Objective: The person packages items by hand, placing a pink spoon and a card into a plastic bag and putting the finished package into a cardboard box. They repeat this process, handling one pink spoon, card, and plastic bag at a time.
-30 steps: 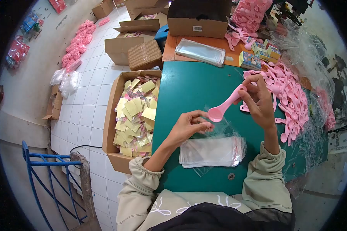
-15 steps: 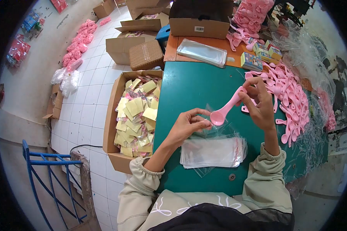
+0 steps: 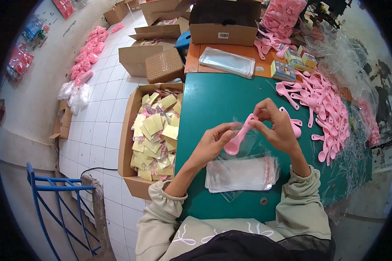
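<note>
A pink plastic measuring spoon [image 3: 232, 147] points bowl-down over the green table, its handle end pinched in my right hand [image 3: 275, 129]. At its left side my left hand [image 3: 211, 144] grips a thin clear plastic bag [image 3: 247, 142] between thumb and fingers. Spoon and bag overlap in this view, with the bowl low beside my left thumb. Just below both hands lies a stack of clear bags [image 3: 236, 175] on the table. Further pink spoons [image 3: 296, 130] rest close behind my right hand.
A large heap of pink spoons [image 3: 332, 114] covers the table's right side, next to crumpled plastic film [image 3: 357, 152]. Small card packs [image 3: 284, 70] and more clear bags [image 3: 227, 62] sit at the back. Left of the table, an open carton [image 3: 128, 152] holds packets with yellow cards.
My right hand has moved down and left with the spoon, bringing its bowl lower, against the bag. My left hand stays near its place, still pinching the bag.
</note>
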The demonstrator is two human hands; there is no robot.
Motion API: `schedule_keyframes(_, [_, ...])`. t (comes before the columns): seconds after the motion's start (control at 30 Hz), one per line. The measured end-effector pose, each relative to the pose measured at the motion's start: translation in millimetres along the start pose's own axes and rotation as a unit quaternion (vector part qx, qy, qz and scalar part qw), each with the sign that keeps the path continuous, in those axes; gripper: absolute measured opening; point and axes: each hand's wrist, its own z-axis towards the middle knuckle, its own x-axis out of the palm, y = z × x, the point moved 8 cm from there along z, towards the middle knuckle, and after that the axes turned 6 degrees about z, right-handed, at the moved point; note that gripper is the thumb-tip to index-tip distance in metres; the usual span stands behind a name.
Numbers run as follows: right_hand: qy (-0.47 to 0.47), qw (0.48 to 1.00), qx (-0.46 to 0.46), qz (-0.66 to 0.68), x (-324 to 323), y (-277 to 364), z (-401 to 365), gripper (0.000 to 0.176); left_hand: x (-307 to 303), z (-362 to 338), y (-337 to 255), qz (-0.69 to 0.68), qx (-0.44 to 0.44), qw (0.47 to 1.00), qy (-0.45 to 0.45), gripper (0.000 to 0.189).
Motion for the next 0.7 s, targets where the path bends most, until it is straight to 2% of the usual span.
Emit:
schedule_keyframes(0.03, [-0.012, 1.0, -0.001, 0.005, -3.1, -0.6, 0.5, 0.022, -1.6, 0.6, 0.2, -0.011, -0.009, 1.0, -0.008, 0.032])
schedule_keyframes(0.13, [-0.076, 0.996, -0.017, 0.033, -16.4, 2.4, 1.0, 0.02, 2.2, 3.0, -5.4, -0.001, -0.033, 0.998, 0.049, 0.033])
schedule_keyframes(0.23, [-0.017, 1.0, -0.001, -0.009, -15.5, -3.0, 3.6, 0.028, -3.0, 10.9, -16.8, 0.052, 0.023, 0.998, 0.038, 0.038])
schedule_keyframes(0.33, [0.108, 0.98, -0.138, -0.098, 10.5, 20.0, 8.8, 0.046, -11.7, 14.8, -20.1, 0.037, 0.011, 0.999, -0.019, 0.036])
schedule_keyframes(0.43, [0.215, 0.971, -0.101, 0.008, 8.7, 0.7, 19.7, 0.069, -16.7, 16.3, -23.0, 0.033, 0.011, 0.999, -0.026, 0.034])
schedule_keyframes(0.47, [0.226, 0.965, -0.1, 0.084, -12.3, -11.7, 35.0, 0.06, -19.2, 17.1, -24.5, 0.017, 0.015, 0.999, -0.034, 0.033])
schedule_keyframes(0.53, [0.082, 0.996, 0.0, 0.047, -86.9, -62.4, 71.0, 0.047, -22.6, 17.0, -25.0, -0.016, 0.019, 0.998, -0.049, 0.033])
schedule_keyframes(0.57, [-0.057, 0.99, 0.078, -0.104, -136.1, -100.2, 84.1, 0.036, -23.4, 16.0, -25.0, -0.014, 0.019, 0.999, -0.049, 0.033])
schedule_keyframes(0.6, [-0.106, 0.958, 0.123, -0.237, -174.0, -128.8, 92.2, 0.032, -24.6, 15.1, -25.7, -0.01, 0.021, 0.999, -0.049, 0.033])
schedule_keyframes(0.67, [-0.166, 0.882, 0.276, -0.345, -225.5, -194.8, 85.7, 0.028, -25.2, 13.7, -26.1, -0.005, 0.007, 0.999, -0.054, 0.034])
schedule_keyframes(0.7, [-0.162, 0.845, 0.336, -0.383, -238.6, -221.2, 77.4, 0.028, -25.3, 12.7, -26.2, -0.002, -0.008, 0.998, -0.06, 0.034])
